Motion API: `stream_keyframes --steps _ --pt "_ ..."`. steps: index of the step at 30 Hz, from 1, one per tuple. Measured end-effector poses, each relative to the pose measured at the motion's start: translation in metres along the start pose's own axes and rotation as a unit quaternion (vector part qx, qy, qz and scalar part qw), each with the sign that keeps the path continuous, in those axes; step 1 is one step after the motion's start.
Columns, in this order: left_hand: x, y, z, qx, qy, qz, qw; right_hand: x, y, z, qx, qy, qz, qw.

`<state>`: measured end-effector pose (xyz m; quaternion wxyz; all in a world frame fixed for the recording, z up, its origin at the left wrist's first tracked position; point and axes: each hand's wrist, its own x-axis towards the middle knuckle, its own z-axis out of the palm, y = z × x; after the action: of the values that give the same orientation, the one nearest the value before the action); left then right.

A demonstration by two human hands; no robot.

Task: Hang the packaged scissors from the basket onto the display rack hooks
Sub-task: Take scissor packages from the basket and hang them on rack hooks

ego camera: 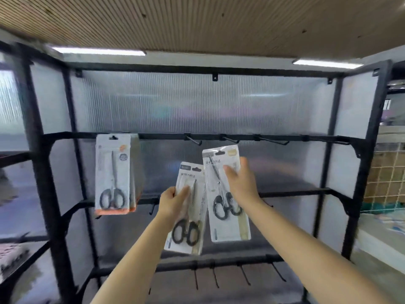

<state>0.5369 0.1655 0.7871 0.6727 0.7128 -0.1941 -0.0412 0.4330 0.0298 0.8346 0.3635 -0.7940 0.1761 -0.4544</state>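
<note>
Below 3 bare hooks, each hand grips 1 scissors pack; hung packs left.

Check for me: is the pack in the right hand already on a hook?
No: the right hand holds its scissors pack below the top rail, its hang hole clear of the empty hooks above.

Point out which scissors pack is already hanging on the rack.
The orange-edged pack at the left of the upper rail hangs on a hook. The other two packs are hand-held: one in the left hand, one in the right hand.
</note>
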Motion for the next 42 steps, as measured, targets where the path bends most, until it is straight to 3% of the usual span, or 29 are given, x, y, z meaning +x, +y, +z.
stream_keyframes --steps 11,19,32,42 --pt "0.009 0.021 -0.019 0.056 0.078 0.028 0.995 0.016 -0.028 0.012 0.088 -0.056 -0.065 0.992" --pt "0.004 0.018 -0.043 0.053 0.147 0.017 0.988 0.027 -0.024 0.03 0.112 -0.077 -0.028 0.99" --pt "0.012 0.019 -0.044 0.039 0.143 0.02 0.989 0.034 -0.004 0.043 0.132 -0.074 -0.005 0.988" --pt "0.015 0.017 -0.045 0.017 0.162 0.027 0.986 0.063 0.001 0.069 0.079 -0.091 0.04 0.992"
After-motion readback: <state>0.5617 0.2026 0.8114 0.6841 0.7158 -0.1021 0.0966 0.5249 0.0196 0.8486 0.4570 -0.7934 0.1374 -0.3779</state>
